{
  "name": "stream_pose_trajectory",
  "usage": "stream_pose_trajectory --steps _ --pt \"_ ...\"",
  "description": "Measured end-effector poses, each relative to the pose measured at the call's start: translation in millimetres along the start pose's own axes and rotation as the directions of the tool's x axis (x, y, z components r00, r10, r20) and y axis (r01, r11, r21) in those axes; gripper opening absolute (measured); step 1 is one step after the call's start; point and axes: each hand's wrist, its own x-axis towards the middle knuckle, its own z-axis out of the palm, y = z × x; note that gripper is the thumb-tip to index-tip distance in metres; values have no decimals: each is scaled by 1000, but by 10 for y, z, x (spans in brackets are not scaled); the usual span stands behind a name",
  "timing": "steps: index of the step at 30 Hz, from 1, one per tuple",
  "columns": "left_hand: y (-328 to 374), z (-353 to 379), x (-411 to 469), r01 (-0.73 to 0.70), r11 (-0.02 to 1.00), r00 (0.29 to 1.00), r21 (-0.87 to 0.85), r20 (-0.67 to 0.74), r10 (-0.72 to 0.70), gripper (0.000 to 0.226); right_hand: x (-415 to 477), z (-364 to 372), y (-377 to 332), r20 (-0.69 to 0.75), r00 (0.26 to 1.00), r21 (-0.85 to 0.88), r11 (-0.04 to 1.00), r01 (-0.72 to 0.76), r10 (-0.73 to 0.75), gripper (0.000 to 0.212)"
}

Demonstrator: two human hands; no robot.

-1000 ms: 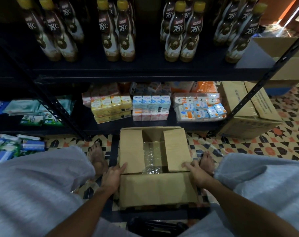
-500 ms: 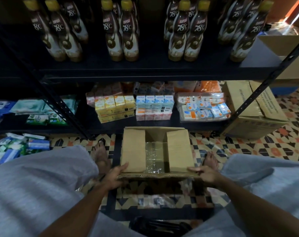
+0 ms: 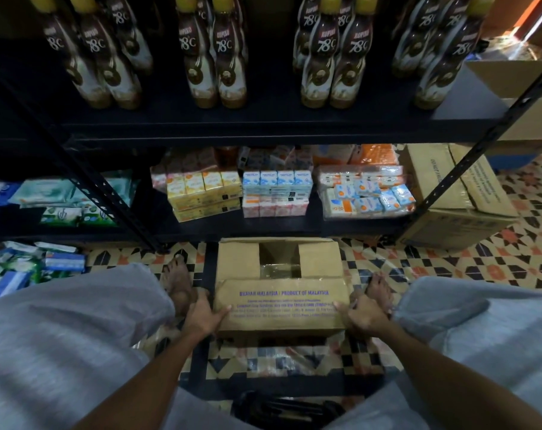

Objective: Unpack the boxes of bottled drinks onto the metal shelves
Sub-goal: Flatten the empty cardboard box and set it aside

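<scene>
A brown cardboard box (image 3: 279,308) sits on the patterned floor between my feet, its printed side facing me and its top flaps partly folded in over a gap. My left hand (image 3: 203,315) grips the box's left edge, thumb across the printed face. My right hand (image 3: 364,315) grips the right edge the same way. Above, the dark metal shelf (image 3: 263,119) carries several brown coffee bottles with yellow caps (image 3: 215,54). Whether bottles lie inside the box is hidden.
The lower shelf holds packs of small cartons (image 3: 276,193) and tissue packs (image 3: 61,200). A closed cardboard box (image 3: 456,197) stands on the floor at right beside a slanted shelf post (image 3: 468,156). Loose packets (image 3: 30,265) lie at the left. A dark object (image 3: 282,411) lies near me.
The near flap, which lay flat toward me, folded down out of sight, then the box tipped so its printed side faces me. Both hands moved from the flap corners to the box's sides.
</scene>
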Motion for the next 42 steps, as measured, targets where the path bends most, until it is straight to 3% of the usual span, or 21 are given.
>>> stream_pose_trajectory --steps 3,7,10,12,13,15,16,19,22,27,32,34,38,42 --pt "-119 -19 64 39 992 997 121 68 -47 74 93 30 159 154 985 -81 994 -70 82 58" --pt "-84 -80 122 33 939 944 343 298 -142 38 5 -9 45 361 911 -272 957 -102 200 43" --pt "-49 -50 67 87 895 877 437 393 -277 35 -14 -16 -51 358 902 -396 914 -86 240 38" --pt "-80 -30 54 71 868 870 492 395 -295 44 20 5 -44 317 923 -353 930 -100 219 45" --pt "-103 -20 58 53 864 887 501 374 -271 51 29 20 -29 276 945 -274 957 -96 174 60" --pt "-143 -4 75 21 904 926 428 334 -179 69 22 62 -26 191 979 -89 995 -54 71 103" --pt "-133 3 79 6 939 939 345 321 -124 80 -5 92 -48 164 986 -9 1000 -26 27 114" --pt "-14 44 70 2 999 966 49 259 -15 97 -87 184 -143 80 996 151 988 17 -29 114" --pt "83 91 125 64 981 989 -185 143 -38 79 -109 219 -175 65 998 174 985 -3 -8 115" --pt "321 -16 185 122 949 990 -289 100 -97 55 -85 232 -239 46 999 179 983 -32 24 120" --pt "321 -22 623 169 968 986 -187 33 -166 76 -85 274 -231 8 1000 164 986 -6 4 122" --pt "457 -70 638 195 958 981 -211 34 -192 72 -70 283 -241 -4 1000 151 988 20 -19 123" --pt "700 -186 544 295 806 955 -513 170 -241 30 -80 284 -232 6 1000 161 987 5 -6 116" --pt "439 -185 839 382 644 923 -662 243 -298 38 -121 270 -241 -4 1000 150 988 22 -21 120"
